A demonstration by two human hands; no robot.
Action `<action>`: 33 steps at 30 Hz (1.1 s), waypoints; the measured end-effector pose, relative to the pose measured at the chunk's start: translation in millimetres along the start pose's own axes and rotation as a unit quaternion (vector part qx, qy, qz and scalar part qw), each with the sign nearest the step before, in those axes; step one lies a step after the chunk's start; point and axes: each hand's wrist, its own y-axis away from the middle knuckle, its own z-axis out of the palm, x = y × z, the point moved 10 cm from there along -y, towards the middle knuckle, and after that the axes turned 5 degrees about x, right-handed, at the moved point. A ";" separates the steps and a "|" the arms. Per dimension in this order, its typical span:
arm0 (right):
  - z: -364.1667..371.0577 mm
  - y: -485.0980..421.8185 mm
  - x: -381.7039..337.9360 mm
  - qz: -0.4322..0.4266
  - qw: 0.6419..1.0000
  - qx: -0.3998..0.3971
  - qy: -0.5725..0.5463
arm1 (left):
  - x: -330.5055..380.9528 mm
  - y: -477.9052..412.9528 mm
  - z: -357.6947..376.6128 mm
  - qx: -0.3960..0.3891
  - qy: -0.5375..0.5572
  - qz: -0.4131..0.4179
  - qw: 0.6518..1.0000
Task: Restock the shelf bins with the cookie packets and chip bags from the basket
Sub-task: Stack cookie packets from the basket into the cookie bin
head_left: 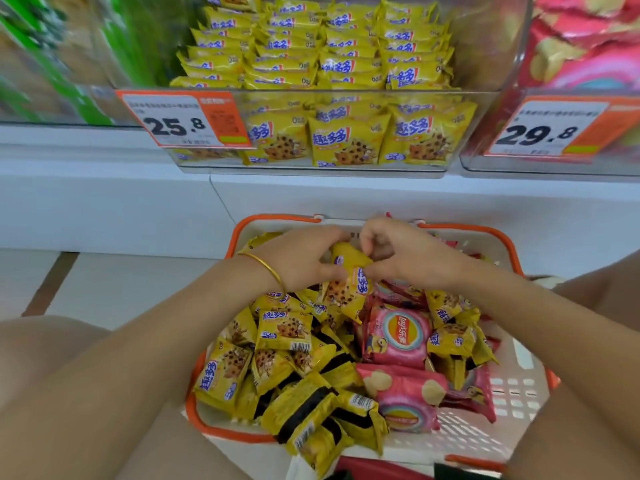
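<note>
Packets in blurred green wrappers [52, 46] are filling the far left of the shelf. Just right of them, an orange-and-white price tag reading 25.8 [180, 119] is hanging on the front of a clear plastic shelf bin [485, 64], which is holding rows of stocked yellow cookie packets [343, 140]. Further right, a second orange price tag reading 29.8 [543, 129] is covering the front of a neighbouring clear bin [519, 168] of red-and-pink bags [571, 39]. A white shelf ledge [104, 202] is running below both bins, between them and the basket.

Near, a white plastic basket with an orange rim [512, 403] is sitting between the person's legs. The left hand [298, 261], wearing a thin gold bangle [266, 268], is curling its fingers round a yellow cookie packet printed with chocolate-chip cookies and blue lettering [349, 282], at the far end of the basket on top of the heap. The right hand [391, 251] is pinching the same packet with thumb and fingertips. Loose yellow packets [284, 330] are crowding the basket's left and middle; pink chip bags with a round red-and-yellow logo [398, 337] are lying towards its right, partly under them.

The basket's far rim is lying just beyond both hands. The cookie bin is standing open at the top, its packets reaching about level with its front wall.
</note>
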 end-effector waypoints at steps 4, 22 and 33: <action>-21.2 7.4 -14.1 0.013 0.991 0.049 -0.125 | 5.6 14.6 -37.3 0.081 0.058 -0.028 0.995; -151.4 -126.4 -207.9 -0.073 0.941 0.308 0.119 | -35.7 52.6 -243.5 0.453 -0.046 -0.044 0.889; -114.4 -249.6 -242.0 -0.115 0.865 0.350 0.341 | -55.8 22.3 -231.3 0.365 -0.069 -0.056 0.927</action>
